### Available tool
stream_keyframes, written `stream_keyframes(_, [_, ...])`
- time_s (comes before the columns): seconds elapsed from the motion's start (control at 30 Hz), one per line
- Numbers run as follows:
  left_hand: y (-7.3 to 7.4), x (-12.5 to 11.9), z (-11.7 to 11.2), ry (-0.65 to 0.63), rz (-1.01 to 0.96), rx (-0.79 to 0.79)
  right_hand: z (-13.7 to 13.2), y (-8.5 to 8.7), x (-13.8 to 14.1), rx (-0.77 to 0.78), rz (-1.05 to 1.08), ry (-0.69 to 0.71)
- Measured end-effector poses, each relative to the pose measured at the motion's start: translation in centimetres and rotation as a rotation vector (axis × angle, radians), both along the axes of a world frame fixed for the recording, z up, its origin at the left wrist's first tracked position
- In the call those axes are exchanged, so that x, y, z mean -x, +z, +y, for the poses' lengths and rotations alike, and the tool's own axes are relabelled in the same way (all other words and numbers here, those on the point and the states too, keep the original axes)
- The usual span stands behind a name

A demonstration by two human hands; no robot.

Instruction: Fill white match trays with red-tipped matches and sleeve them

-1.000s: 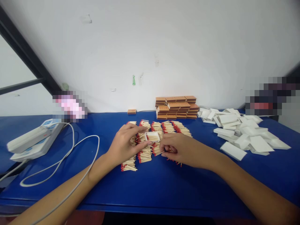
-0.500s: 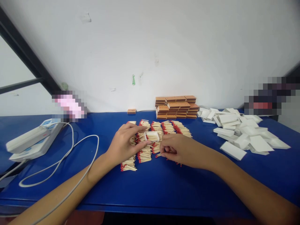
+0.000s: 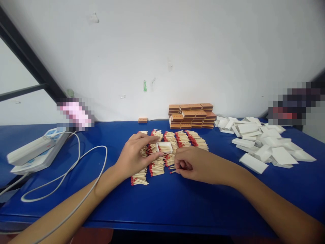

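Observation:
My left hand (image 3: 135, 150) holds a small white matchbox tray (image 3: 165, 149) by its left end, thumb on the near side and fingers on the far side. Some matches lie inside the tray, and it sits over rows of red-headed matches (image 3: 156, 167) laid out on the blue table. To the right, my right hand (image 3: 190, 162) is closed in a pinch low over the matches. A loose match (image 3: 173, 171) sticks out to the left at its fingertips, with another just beyond it. The palm and back of this hand hide part of the rows.
Orange matchboxes (image 3: 191, 117) are stacked against the wall, and one single matchbox (image 3: 142, 120) lies left of them. White trays (image 3: 266, 142) form a pile at the right. On the left are a power strip (image 3: 38, 159) and a looping white cable (image 3: 105, 159).
My right hand has shifted very slightly, and the loose matches at its fingertips have moved and show more clearly. My left hand and the tray stay in place.

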State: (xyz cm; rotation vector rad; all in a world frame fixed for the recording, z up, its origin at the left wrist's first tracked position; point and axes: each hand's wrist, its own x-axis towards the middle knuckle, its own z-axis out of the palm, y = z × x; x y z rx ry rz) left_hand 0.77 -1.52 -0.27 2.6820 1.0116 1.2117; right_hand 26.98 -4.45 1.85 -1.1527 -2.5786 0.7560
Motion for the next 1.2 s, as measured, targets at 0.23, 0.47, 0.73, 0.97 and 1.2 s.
stream_keyframes(0.23, [0.1,-0.1,0.0,-0.01,-0.007,-0.005,0.0,-0.2,0.0,-0.032,-0.015,-0.032])
stream_keyframes(0.47, [0.0,0.0,-0.1,-0.009,-0.002,-0.004,0.2,-0.5,0.0,-0.007,-0.02,-0.02])
stream_keyframes(0.73, [-0.1,0.0,0.1,-0.031,0.014,-0.014,0.3,0.2,-0.2,0.052,0.083,-0.039])
stream_keyframes(0.97, [-0.1,-0.5,-0.5,-0.101,-0.001,0.029,0.6,-0.2,0.1,-0.243,0.215,-0.158])
stream_keyframes(1.2, [-0.3,-0.8,-0.8,-0.129,-0.002,0.037,0.5,-1.0,0.8,-0.335,0.198,-0.16])
